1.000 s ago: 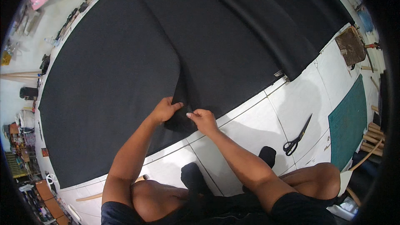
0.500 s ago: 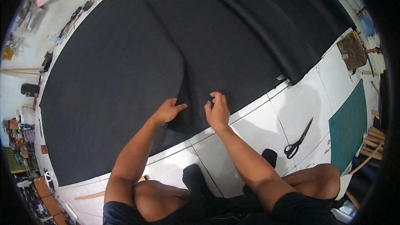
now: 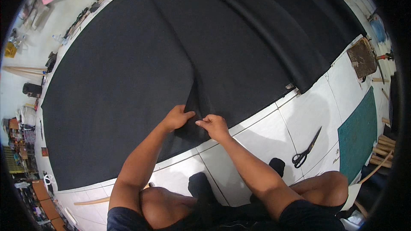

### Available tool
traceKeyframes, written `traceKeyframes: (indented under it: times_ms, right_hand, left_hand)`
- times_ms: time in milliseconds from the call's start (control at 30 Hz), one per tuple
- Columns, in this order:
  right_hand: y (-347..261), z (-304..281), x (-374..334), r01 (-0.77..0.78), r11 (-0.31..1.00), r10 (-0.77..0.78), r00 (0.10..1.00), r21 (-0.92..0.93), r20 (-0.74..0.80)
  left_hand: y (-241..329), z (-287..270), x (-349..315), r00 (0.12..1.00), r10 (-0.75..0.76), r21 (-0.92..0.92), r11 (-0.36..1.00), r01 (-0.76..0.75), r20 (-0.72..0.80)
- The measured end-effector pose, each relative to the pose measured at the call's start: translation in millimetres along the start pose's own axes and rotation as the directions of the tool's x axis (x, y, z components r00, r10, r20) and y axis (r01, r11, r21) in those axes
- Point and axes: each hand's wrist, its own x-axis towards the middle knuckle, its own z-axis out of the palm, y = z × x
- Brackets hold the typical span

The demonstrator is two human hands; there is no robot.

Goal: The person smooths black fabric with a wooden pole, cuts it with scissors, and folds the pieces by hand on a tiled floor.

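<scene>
Plain black fabric (image 3: 141, 81) is covering white floor tiles (image 3: 308, 111). Black-handled scissors (image 3: 306, 149) are lying beside a dark green cutting mat (image 3: 359, 132).

Black fabric (image 3: 141, 85), spread flat, ridged

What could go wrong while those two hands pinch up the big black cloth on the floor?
The left hand and right hand pinch a fold in the large black fabric sheet, so the pull might drag new wrinkles across it. The black-handled scissors lie loose on the white tiled floor near the person's right knee; a shifting leg could bump them.
</scene>
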Motion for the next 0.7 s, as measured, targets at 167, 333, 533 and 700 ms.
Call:
traceKeyframes:
  times_ms: [167, 333, 533, 700]
  right_hand:
    - [8.0, -8.9, 3.7, -0.060, 0.996, 0.051, 0.989, 0.060, 0.142]
    - [9.2, -12.2, 4.5, -0.141, 0.954, 0.083, 0.972, 0.263, 0.219]
    - [-3.9, -16.7, 4.5, 0.040, 0.999, -0.043, 0.982, 0.016, 0.186]
    - [-14.6, -20.8, 4.5, 0.068, 0.996, -0.055, 0.973, -0.050, 0.225]
  left_hand:
    - [-1.0, 2.6, 1.5, 0.998, 0.034, 0.005, 0.999, -0.033, -0.060]
    - [9.0, 0.4, -3.9, 0.999, -0.044, -0.011, 0.999, 0.044, -0.018]
    - [34.9, 0.3, -22.2, 0.999, -0.030, -0.223, 0.974, 0.036, 0.029]
    - [27.9, -4.7, -19.0, 0.999, -0.034, -0.136, 0.990, 0.039, 0.035]
